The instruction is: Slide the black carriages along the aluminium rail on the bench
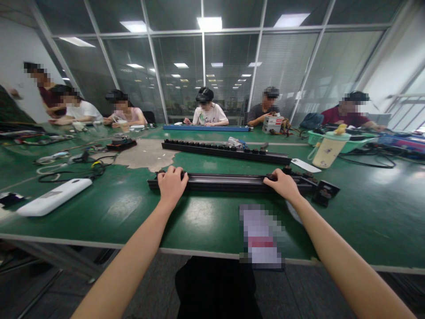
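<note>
A long black rail-shaped strip [229,181] lies across the green table in front of me. My left hand [171,184] is wrapped over its left end with the fingers curled down. My right hand [283,183] grips the strip near its right end, fingers closed over the top. A small black end piece [326,192] lies just right of the strip. A second long black strip [226,151] with several round sockets lies parallel, farther back on the table.
A white flat device [55,196] and tangled cables [79,166] lie at left. A cream bottle [328,149] and a green basket [357,144] stand at right. A blurred card [262,237] lies near the table's front edge. Several people sit along the far side.
</note>
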`<state>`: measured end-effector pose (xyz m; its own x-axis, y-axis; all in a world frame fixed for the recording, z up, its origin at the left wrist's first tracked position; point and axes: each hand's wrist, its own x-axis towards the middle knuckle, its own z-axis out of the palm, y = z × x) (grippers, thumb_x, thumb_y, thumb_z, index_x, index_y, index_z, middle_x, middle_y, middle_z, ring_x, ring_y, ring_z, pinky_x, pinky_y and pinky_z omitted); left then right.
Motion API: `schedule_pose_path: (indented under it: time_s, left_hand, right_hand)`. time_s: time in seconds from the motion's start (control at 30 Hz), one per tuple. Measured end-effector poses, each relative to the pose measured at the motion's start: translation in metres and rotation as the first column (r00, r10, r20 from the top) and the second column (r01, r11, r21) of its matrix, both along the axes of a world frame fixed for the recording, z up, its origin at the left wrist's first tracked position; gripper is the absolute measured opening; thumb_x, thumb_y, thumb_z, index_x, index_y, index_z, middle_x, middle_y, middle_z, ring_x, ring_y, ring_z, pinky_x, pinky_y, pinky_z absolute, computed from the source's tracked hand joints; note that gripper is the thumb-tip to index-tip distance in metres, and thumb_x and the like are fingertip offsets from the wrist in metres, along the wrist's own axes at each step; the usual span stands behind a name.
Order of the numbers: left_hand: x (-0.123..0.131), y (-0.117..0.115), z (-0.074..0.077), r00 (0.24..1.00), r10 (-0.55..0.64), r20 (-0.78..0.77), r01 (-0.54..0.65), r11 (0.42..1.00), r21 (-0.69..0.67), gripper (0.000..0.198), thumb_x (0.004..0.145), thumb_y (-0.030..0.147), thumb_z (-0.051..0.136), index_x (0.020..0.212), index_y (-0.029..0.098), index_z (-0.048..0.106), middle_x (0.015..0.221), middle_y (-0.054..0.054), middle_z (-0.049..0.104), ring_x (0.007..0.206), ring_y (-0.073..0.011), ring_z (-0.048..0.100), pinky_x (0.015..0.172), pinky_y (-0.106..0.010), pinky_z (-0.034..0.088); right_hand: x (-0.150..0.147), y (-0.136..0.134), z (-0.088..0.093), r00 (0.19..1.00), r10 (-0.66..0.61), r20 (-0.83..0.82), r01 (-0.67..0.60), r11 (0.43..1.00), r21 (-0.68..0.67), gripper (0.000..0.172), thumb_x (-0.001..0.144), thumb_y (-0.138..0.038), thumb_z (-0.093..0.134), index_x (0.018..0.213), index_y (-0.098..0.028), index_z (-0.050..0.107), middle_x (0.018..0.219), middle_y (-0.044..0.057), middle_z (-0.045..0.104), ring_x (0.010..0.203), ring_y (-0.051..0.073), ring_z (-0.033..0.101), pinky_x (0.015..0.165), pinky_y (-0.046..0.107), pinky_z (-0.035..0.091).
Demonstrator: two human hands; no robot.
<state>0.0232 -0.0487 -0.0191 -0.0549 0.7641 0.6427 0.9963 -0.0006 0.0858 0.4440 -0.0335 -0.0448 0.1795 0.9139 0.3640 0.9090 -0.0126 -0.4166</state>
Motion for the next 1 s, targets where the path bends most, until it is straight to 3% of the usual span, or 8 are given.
schedule_pose_path:
  time_s: [0.4, 0.63, 1.0]
  left_hand:
    - [0.0, 0.0, 0.0, 1.0, 0.003, -0.006, -0.003, 1.0, -0.003, 0.031, 0.1, 0.039, 0.049, 0.108, 0.021, 0.072, 0.112, -0.012, 0.069, 0.101, -0.0293, 0.064, 0.095, -0.044, 0.039]
    - [-0.001, 0.001, 0.0, 1.0, 0.001, 0.007, -0.001, 1.0, -0.002, 0.032, 0.1, 0.039, 0.047, 0.109, 0.021, 0.072, 0.112, -0.012, 0.069, 0.101, -0.0293, 0.063, 0.096, -0.044, 0.038]
    - [0.0, -0.001, 0.001, 1.0, -0.009, 0.024, 0.01, 1.0, -0.014, 0.032, 0.1, 0.039, 0.047, 0.11, 0.021, 0.072, 0.114, -0.013, 0.069, 0.103, -0.0298, 0.063, 0.097, -0.045, 0.038]
  right_hand:
    - [0.005, 0.003, -0.001, 0.994, -0.018, -0.105, 0.018, 1.0, -0.003, 0.04, 0.075, -0.059, 0.066, 0.084, -0.027, 0.045, 0.081, 0.006, 0.066, 0.079, 0.027, 0.063, 0.07, 0.034, 0.04]
    - [0.019, 0.007, -0.003, 0.971, 0.111, -0.213, -0.11, 0.994, 0.017, 0.043, 0.072, -0.062, 0.071, 0.078, -0.026, 0.048, 0.08, 0.004, 0.066, 0.08, 0.025, 0.063, 0.071, 0.034, 0.042]
    - [0.018, 0.007, -0.003, 0.961, 0.135, -0.24, -0.132, 0.991, 0.028, 0.041, 0.072, -0.06, 0.071, 0.078, -0.026, 0.047, 0.075, 0.001, 0.066, 0.072, 0.022, 0.061, 0.069, 0.033, 0.042]
